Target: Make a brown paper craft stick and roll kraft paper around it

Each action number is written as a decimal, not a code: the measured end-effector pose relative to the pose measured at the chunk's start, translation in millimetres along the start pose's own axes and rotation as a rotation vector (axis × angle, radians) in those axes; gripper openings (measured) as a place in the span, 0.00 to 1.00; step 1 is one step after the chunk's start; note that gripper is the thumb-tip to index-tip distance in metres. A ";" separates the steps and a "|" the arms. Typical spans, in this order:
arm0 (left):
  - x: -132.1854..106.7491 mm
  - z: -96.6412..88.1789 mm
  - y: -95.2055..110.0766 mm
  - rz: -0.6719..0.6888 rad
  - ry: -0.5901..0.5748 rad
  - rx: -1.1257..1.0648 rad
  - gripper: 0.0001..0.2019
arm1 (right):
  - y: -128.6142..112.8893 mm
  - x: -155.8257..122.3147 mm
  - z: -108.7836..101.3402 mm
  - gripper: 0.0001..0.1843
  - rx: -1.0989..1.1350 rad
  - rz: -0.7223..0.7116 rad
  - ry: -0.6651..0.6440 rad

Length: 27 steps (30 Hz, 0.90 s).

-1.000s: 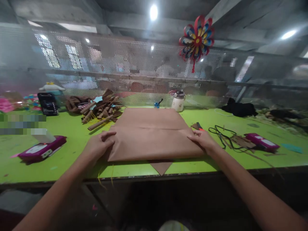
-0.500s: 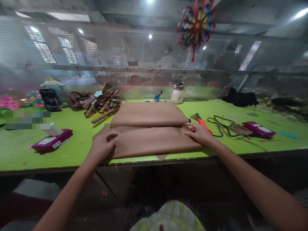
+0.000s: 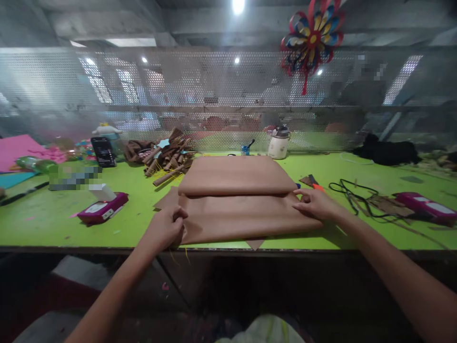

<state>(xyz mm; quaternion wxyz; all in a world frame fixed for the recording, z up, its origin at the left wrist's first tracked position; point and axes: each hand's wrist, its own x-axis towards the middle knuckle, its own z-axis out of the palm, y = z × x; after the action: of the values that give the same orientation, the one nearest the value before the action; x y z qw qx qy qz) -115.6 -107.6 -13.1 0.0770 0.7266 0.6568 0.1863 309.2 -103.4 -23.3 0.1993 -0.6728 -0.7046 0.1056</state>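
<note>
A brown paper sheet [image 3: 246,214] lies folded over in front of me, with a fold line running across its middle. My left hand [image 3: 167,228] is closed on the sheet's left edge near the front corner, fingers curled. On the opposite side, my right hand [image 3: 316,205] pinches the right edge between thumb and fingers, close to the fold. Pointed brown corners stick out from beneath the sheet at the left and at the front.
Behind the sheet are brown paper rolls [image 3: 171,162], a blue jar [image 3: 245,150] and a white bottle [image 3: 278,144]. To the left are a phone [image 3: 103,152] and a purple device [image 3: 103,209]. Rightward lie an orange-handled tool [image 3: 317,187], black cord [image 3: 352,193] and another purple device [image 3: 424,206].
My view has turned a little left, so everything appears farther right. Both hands stay on the sheet's edges, and the folded sheet looks much the same.
</note>
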 end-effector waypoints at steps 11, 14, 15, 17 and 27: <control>2.4 0.3 5.5 0.045 -0.015 0.158 0.15 | -126.9 -69.7 39.1 0.27 -0.240 -0.752 0.089; 3.6 0.6 1.5 0.072 -0.038 0.182 0.15 | -123.9 -69.6 60.2 0.31 -0.244 -0.716 0.012; 3.8 0.2 0.0 0.067 -0.044 0.182 0.15 | -121.2 -69.4 63.1 0.31 -0.245 -0.707 0.000; 3.2 -1.8 -2.8 0.035 -0.046 0.178 0.16 | -117.2 -69.6 64.4 0.31 -0.247 -0.699 -0.012; -43.4 7.7 48.0 0.335 0.404 0.211 0.16 | -116.0 -71.4 69.5 0.31 -0.280 -0.729 0.033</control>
<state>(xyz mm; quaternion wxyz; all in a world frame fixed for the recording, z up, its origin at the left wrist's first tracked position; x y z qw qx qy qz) -71.2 -155.3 -10.4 -0.1635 0.7772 0.5454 0.2681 175.8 -174.2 -47.3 0.1413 -0.4005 -0.9018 -0.0799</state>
